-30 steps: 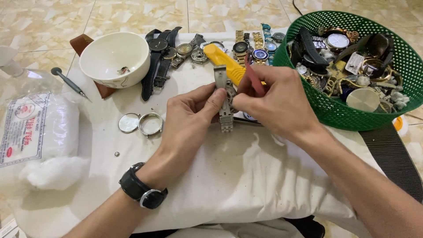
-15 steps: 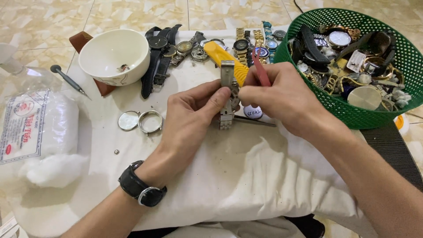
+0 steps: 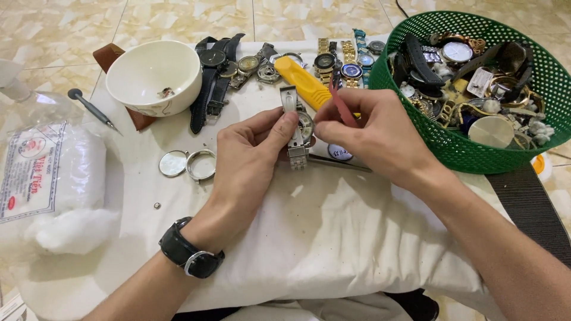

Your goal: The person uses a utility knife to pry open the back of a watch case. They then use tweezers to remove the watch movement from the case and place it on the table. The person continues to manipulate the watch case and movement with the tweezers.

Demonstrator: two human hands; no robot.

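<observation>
My left hand [image 3: 250, 156] pinches a silver metal-band wristwatch [image 3: 296, 126] by its case, the band hanging down over the white cloth [image 3: 309, 238]. My right hand [image 3: 376, 135] grips a thin red tool [image 3: 340, 102] with its tip at the watch case. A black watch sits on my left wrist [image 3: 190, 255]. Under my right hand lie a yellow case opener [image 3: 300, 80], a small round labelled disc [image 3: 340, 153] and a slim metal rod [image 3: 339, 163].
A green mesh basket [image 3: 476, 151] full of watches and parts stands at right. A white bowl [image 3: 153, 76], black-strap watches [image 3: 211, 77], a row of watches [image 3: 345, 59], a case back and ring [image 3: 187, 163], a screwdriver [image 3: 92, 110] and a cotton bag [image 3: 50, 184] lie around.
Both hands have drifted slightly up and right with the watch; the red tool tip stays at the case.
</observation>
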